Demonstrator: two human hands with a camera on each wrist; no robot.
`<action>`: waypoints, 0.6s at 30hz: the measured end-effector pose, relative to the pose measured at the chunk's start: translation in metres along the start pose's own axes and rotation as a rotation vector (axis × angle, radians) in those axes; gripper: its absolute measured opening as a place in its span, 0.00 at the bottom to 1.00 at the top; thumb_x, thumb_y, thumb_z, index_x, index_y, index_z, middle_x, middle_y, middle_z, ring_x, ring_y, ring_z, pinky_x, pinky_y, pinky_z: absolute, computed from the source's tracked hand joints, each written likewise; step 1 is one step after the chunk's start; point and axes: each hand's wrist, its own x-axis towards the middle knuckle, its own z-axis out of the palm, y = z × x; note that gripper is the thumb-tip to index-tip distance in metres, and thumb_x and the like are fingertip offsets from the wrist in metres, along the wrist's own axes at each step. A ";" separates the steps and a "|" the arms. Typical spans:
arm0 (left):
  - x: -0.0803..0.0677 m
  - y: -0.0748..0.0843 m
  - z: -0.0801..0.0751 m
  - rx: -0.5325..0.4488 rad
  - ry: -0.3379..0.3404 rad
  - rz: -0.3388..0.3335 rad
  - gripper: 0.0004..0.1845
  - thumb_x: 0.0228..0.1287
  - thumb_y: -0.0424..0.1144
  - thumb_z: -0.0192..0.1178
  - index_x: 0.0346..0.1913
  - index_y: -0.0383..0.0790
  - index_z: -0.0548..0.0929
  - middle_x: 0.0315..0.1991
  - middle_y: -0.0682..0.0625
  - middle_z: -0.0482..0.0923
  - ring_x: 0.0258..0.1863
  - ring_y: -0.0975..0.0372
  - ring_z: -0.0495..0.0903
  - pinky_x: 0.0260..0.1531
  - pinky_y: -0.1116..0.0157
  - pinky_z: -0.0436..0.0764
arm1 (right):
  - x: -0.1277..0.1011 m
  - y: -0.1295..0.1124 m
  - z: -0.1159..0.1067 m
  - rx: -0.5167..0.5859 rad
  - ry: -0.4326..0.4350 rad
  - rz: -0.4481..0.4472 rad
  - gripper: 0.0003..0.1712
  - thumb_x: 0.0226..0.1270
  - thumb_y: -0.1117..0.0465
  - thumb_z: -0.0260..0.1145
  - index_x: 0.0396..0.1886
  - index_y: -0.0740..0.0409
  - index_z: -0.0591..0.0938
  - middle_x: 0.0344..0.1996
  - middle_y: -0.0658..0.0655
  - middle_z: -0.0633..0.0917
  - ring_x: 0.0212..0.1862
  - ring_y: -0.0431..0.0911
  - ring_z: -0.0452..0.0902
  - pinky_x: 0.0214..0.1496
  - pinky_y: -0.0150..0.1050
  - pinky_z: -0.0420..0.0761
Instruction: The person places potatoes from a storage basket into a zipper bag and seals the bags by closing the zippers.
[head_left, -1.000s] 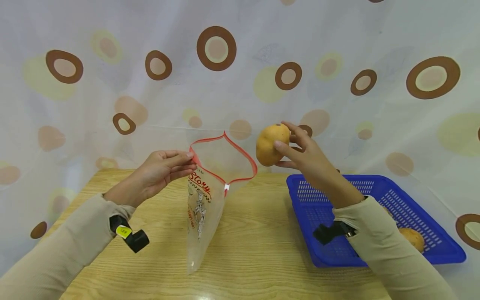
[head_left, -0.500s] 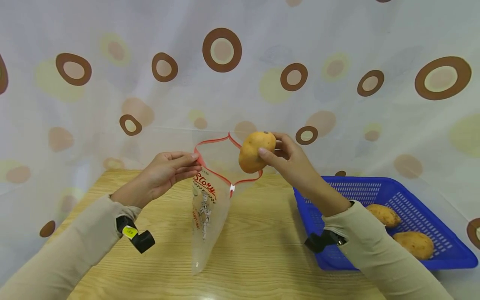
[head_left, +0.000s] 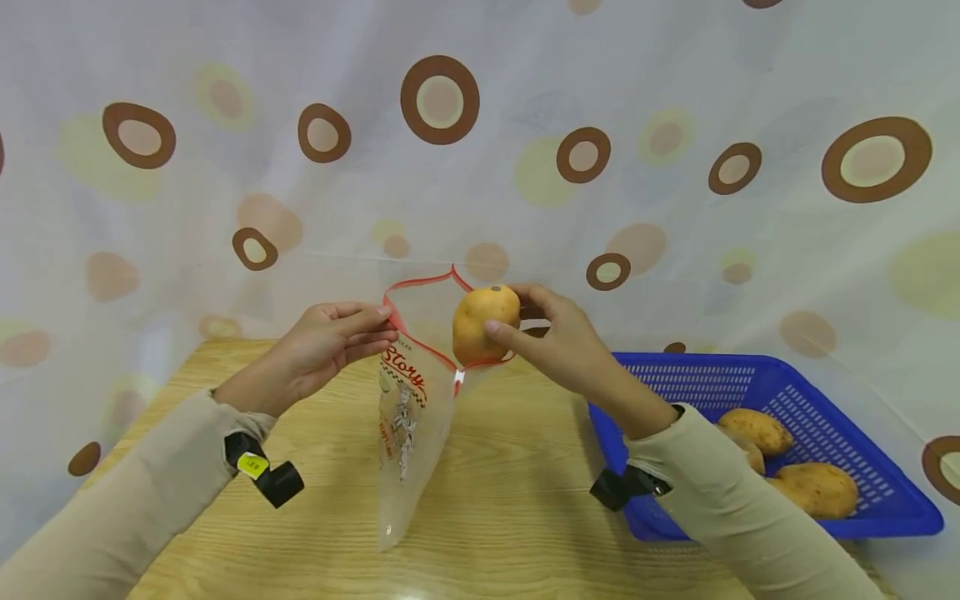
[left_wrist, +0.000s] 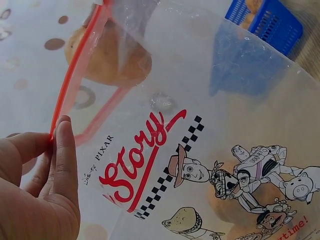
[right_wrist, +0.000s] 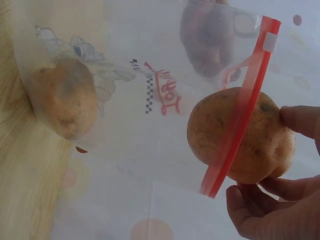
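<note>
Head view: the left hand (head_left: 315, 350) pinches the red zip rim of the clear printed plastic bag (head_left: 408, 417), holding its mouth open above the wooden table (head_left: 517, 500). The right hand (head_left: 562, 346) grips a yellow-brown potato (head_left: 483, 323) at that mouth. Judged step: insertion; the next move calls for lowering the potato past the rim, then letting go.

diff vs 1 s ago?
The right hand has carried the potato leftward and down from beside the zip bag to its open red-edged mouth. The left hand still pinches the bag's rim; bag, blue basket and its potatoes stay put.
</note>
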 end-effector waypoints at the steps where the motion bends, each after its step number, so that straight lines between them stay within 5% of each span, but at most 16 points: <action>1: 0.000 0.000 0.000 0.000 0.000 0.000 0.06 0.69 0.32 0.57 0.37 0.39 0.84 0.33 0.49 0.85 0.35 0.64 0.85 0.44 0.71 0.85 | 0.000 0.000 0.001 -0.010 0.001 -0.006 0.32 0.64 0.50 0.68 0.65 0.55 0.72 0.55 0.55 0.78 0.53 0.51 0.79 0.46 0.42 0.86; 18: 0.000 0.000 0.002 -0.014 -0.008 -0.007 0.07 0.70 0.32 0.56 0.37 0.39 0.84 0.32 0.49 0.85 0.35 0.64 0.85 0.44 0.72 0.85 | 0.004 -0.005 0.009 -0.195 -0.065 -0.033 0.30 0.61 0.46 0.68 0.59 0.57 0.77 0.42 0.52 0.83 0.44 0.45 0.79 0.41 0.36 0.83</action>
